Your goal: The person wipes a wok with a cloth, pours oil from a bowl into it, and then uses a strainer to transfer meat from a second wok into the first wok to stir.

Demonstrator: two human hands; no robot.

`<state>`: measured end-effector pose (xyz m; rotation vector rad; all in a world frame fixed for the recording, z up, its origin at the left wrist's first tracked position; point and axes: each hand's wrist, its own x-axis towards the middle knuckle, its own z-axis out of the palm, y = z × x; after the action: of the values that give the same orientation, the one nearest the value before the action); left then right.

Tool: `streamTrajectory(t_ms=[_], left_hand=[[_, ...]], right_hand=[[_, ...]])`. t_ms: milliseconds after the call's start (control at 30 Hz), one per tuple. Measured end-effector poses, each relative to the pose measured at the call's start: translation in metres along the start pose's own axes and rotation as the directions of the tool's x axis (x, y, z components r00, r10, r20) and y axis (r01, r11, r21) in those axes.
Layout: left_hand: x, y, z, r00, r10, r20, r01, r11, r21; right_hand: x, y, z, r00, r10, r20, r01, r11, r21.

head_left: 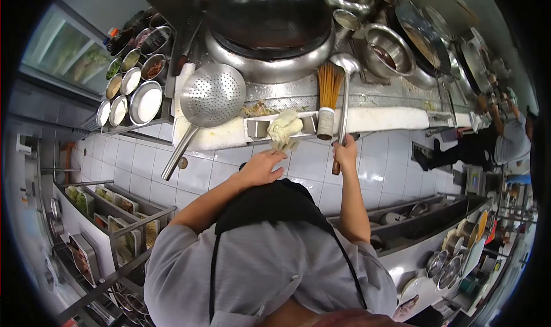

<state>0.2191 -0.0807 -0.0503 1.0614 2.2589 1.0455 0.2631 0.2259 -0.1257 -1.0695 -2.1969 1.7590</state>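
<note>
The right hand (345, 153) grips a ladle (344, 106); left of the loosely spread left hand (264, 167), tins (134, 110) hold white contents (149, 104) and greens (113, 68).

1. Your right hand (345, 153) has its fingers around the ladle (344, 103).
2. Your left hand (261, 168) has fingertips beside the cloth (284, 127), contact unclear.
3. Ahead-left of your right fingers: the brush (328, 100).
4. Ahead-left of your left fingers: the strainer (212, 94); beyond both, the wok (270, 17).

Brush (328, 101), obstacle between cloth (284, 127) and ladle (344, 106)
</note>
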Motion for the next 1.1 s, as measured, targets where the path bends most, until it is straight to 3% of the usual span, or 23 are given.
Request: streamTrajectory(t_ms=[100, 167, 233, 300, 333, 433, 567, 700, 767, 833, 900, 1000, 1067, 1100], left_hand=[[-0.013, -0.037, 0.019, 0.919, -0.194, 0.344, 0.165, 0.980, 0.112], [-0.023, -0.044, 0.027, 0.908, -0.230, 0.350, 0.175, 0.968, 0.182], [-0.019, -0.052, 0.024, 0.926, -0.208, 0.316, 0.139, 0.964, 0.227], [-0.019, -0.055, 0.029, 0.946, -0.134, 0.295, 0.068, 0.972, 0.224], [-0.015, -0.065, 0.034, 0.935, -0.118, 0.335, 0.045, 0.975, 0.218], [0.000, -0.068, 0.034, 0.865, -0.127, 0.486, -0.005, 0.965, 0.261], [0.027, -0.067, 0.041, 0.765, -0.105, 0.636, -0.097, 0.956, 0.275], [0.052, -0.110, 0.074, 0.625, 0.029, 0.780, -0.219, 0.966, 0.139], [0.061, -0.165, 0.100, 0.558, -0.035, 0.829, -0.278, 0.933, 0.227], [0.060, -0.209, 0.108, 0.419, -0.263, 0.869, -0.238, 0.892, 0.385], [0.057, -0.237, 0.108, 0.431, -0.256, 0.865, -0.202, 0.907, 0.369], [0.047, -0.194, 0.083, 0.567, -0.314, 0.762, 0.162, 0.949, 0.271], [0.049, -0.209, 0.081, 0.619, -0.259, 0.741, 0.189, 0.965, 0.179], [0.051, -0.210, 0.080, 0.649, -0.236, 0.724, 0.205, 0.970, 0.132]], right_hand=[[0.013, 0.018, -0.006, 0.996, -0.083, -0.017, 0.080, 0.991, -0.106], [0.001, 0.010, -0.006, 0.985, -0.114, -0.125, 0.119, 0.992, 0.032], [-0.017, -0.001, -0.013, 0.990, -0.040, -0.138, 0.062, 0.985, 0.159], [-0.030, 0.016, -0.018, 0.973, 0.143, -0.181, -0.078, 0.942, 0.328], [-0.038, 0.026, -0.020, 0.951, 0.238, -0.197, -0.140, 0.900, 0.413], [-0.077, 0.059, -0.032, 0.908, 0.377, -0.183, -0.278, 0.868, 0.410], [-0.142, 0.107, -0.028, 0.870, 0.468, -0.154, -0.417, 0.867, 0.274], [-0.212, 0.129, -0.007, 0.785, 0.556, -0.275, -0.541, 0.830, 0.134], [-0.243, 0.123, 0.001, 0.724, 0.629, -0.283, -0.621, 0.773, 0.129], [-0.268, 0.149, 0.026, 0.762, 0.392, -0.516, -0.527, 0.837, -0.144], [-0.288, 0.134, 0.028, 0.699, 0.435, -0.568, -0.542, 0.840, -0.024], [-0.308, 0.127, 0.019, 0.652, 0.426, -0.628, -0.514, 0.857, 0.048], [-0.311, 0.129, 0.006, 0.632, 0.365, -0.684, -0.448, 0.892, 0.061], [-0.311, 0.123, -0.006, 0.609, 0.390, -0.690, -0.323, 0.917, 0.234]])
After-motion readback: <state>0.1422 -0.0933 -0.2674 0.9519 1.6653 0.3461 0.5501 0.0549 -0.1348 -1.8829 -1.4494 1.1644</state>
